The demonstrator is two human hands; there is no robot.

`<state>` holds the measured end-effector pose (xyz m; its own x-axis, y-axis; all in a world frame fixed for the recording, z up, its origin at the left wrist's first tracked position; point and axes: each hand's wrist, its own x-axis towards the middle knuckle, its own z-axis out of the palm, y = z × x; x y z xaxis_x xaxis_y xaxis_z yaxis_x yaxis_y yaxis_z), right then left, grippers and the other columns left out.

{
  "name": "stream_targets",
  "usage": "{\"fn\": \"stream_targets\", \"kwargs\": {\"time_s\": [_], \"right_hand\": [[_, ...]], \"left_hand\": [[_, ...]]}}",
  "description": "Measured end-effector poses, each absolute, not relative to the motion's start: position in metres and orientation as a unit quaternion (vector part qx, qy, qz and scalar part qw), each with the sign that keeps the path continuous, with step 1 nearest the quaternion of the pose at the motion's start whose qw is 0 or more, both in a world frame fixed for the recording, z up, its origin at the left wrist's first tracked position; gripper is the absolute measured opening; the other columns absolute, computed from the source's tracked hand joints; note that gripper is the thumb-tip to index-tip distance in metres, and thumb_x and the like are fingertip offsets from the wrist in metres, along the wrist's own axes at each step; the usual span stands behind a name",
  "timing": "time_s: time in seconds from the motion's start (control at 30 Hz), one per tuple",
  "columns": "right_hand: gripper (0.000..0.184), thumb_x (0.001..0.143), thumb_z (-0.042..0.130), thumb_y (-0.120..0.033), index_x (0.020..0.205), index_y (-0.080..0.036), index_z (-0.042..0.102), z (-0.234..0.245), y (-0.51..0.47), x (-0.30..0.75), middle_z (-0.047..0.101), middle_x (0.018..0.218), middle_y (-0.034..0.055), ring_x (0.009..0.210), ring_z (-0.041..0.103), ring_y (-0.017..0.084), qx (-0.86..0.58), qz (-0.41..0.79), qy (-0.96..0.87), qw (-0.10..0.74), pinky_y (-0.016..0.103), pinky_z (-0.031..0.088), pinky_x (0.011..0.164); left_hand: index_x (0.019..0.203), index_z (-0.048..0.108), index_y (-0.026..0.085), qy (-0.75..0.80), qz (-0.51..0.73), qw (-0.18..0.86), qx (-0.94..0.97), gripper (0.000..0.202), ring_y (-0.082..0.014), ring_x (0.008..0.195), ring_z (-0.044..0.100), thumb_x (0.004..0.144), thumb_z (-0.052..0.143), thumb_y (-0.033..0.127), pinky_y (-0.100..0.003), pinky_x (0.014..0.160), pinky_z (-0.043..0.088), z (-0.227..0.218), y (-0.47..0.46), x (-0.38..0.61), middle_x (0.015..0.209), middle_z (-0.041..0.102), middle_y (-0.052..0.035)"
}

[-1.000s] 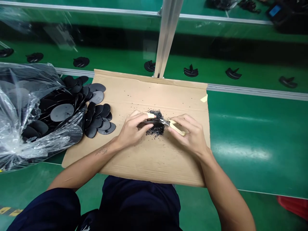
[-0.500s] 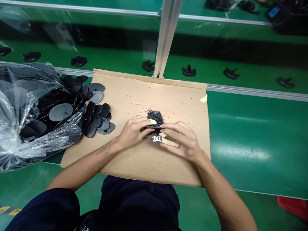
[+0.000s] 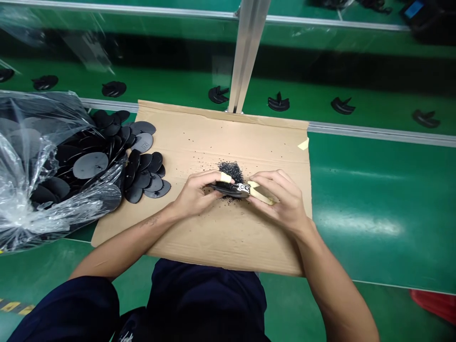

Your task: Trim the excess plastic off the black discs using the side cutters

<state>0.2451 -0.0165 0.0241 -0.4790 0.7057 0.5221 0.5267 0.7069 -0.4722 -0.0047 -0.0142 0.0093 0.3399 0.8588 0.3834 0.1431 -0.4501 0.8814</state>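
Head view, looking down over a lap in dark trousers [image 3: 204, 297]. The left hand [image 3: 194, 195] grips a thin black plastic part [image 3: 225, 189] nearly edge-on, its fingers curled over the top and a cream wrap of tape [image 3: 225, 177] on one fingertip. The right hand [image 3: 276, 199] is closed around the cream-handled side cutters [image 3: 261, 193], and their metal head sits against the black part's edge, though how far the jaws stand apart is too small to tell. Both hands work just above a cardboard sheet [image 3: 221, 242], close to a heap of black plastic trimmings [image 3: 231, 171] that lies right beyond the fingers, with more specks scattered over the card.

To the left, overlapping black plastic discs [image 3: 146, 180] lie on the card's edge, beside a clear plastic bag [image 3: 32, 199] full of more discs. The sheet rests on a green table [image 3: 366, 204], and a strip of tape [image 3: 303, 144] sits at its far right corner. Farther off, an aluminium upright [image 3: 247, 52] rises behind the card, past a metal rail [image 3: 381, 134] — beyond it, black finned parts [image 3: 278, 102] stand in a row on a green belt.
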Motion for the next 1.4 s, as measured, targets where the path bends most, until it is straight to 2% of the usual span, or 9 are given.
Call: {"fn": "stream_targets", "kwargs": {"time_s": [0.3, 0.43, 0.67, 1.0, 1.13, 1.33, 1.4], "right_hand": [[0.038, 0.093, 0.072, -0.030, 0.129, -0.028, 0.060, 0.023, -0.017, 0.246, 0.074, 0.111, 0.0079, 0.092, 0.069, 0.023, -0.356, 0.083, -0.860, 0.355, 0.038, 0.052, 0.073], [0.034, 0.094, 0.071, -0.029, 0.127, -0.027, 0.062, 0.023, -0.018, 0.246, 0.075, 0.110, 0.0084, 0.090, 0.069, 0.023, -0.363, 0.072, -0.862, 0.347, 0.038, 0.053, 0.071], [0.031, 0.097, 0.069, -0.034, 0.126, -0.027, 0.065, 0.024, -0.020, 0.246, 0.076, 0.106, 0.0082, 0.086, 0.068, 0.022, -0.366, 0.040, -0.866, 0.338, 0.037, 0.054, 0.071], [0.029, 0.097, 0.069, -0.035, 0.124, -0.025, 0.067, 0.029, -0.023, 0.246, 0.077, 0.102, 0.0074, 0.081, 0.067, 0.020, -0.357, 0.002, -0.871, 0.338, 0.035, 0.053, 0.070], [0.027, 0.097, 0.069, -0.036, 0.122, -0.025, 0.070, 0.029, -0.024, 0.247, 0.078, 0.101, 0.0073, 0.081, 0.069, 0.020, -0.360, 0.035, -0.870, 0.335, 0.035, 0.055, 0.072], [0.030, 0.093, 0.074, -0.034, 0.121, -0.024, 0.072, 0.026, -0.022, 0.243, 0.076, 0.098, 0.0064, 0.085, 0.072, 0.019, -0.352, 0.182, -0.837, 0.376, 0.033, 0.058, 0.071], [0.030, 0.092, 0.075, -0.035, 0.120, -0.024, 0.072, 0.026, -0.020, 0.243, 0.075, 0.097, 0.0060, 0.085, 0.072, 0.019, -0.357, 0.199, -0.829, 0.382, 0.033, 0.058, 0.070]], "left_hand": [[0.104, 0.076, 0.017, 0.336, 0.465, 0.396, 0.717, 0.019, -0.0148, 0.093, 0.075, 0.090, 0.066, 0.010, -0.026, 0.083, 0.061, 0.010, -0.015, -0.003, 0.100, 0.079, -0.0069], [0.104, 0.075, 0.017, 0.339, 0.465, 0.404, 0.710, 0.021, -0.0146, 0.091, 0.075, 0.088, 0.065, 0.008, -0.025, 0.080, 0.061, 0.008, -0.016, -0.002, 0.099, 0.079, -0.0068], [0.101, 0.076, 0.016, 0.351, 0.460, 0.455, 0.677, 0.013, -0.0163, 0.087, 0.076, 0.088, 0.072, 0.019, -0.025, 0.078, 0.063, 0.006, -0.017, -0.001, 0.095, 0.079, -0.0068], [0.102, 0.076, 0.016, 0.345, 0.456, 0.484, 0.662, 0.017, -0.0173, 0.085, 0.077, 0.088, 0.076, 0.027, -0.026, 0.075, 0.064, 0.002, -0.018, -0.001, 0.095, 0.080, -0.0076], [0.102, 0.076, 0.016, 0.338, 0.452, 0.474, 0.676, 0.018, -0.0176, 0.085, 0.078, 0.088, 0.076, 0.027, -0.026, 0.076, 0.064, 0.003, -0.017, -0.002, 0.095, 0.081, -0.0073], [0.103, 0.076, 0.017, 0.314, 0.456, 0.412, 0.724, 0.013, -0.0150, 0.084, 0.077, 0.091, 0.072, 0.021, -0.024, 0.077, 0.062, 0.011, -0.016, -0.005, 0.094, 0.080, -0.0066], [0.106, 0.075, 0.017, 0.315, 0.451, 0.384, 0.742, 0.015, -0.0143, 0.086, 0.076, 0.092, 0.070, 0.020, -0.023, 0.078, 0.061, 0.013, -0.015, -0.007, 0.095, 0.080, -0.0063]]}}
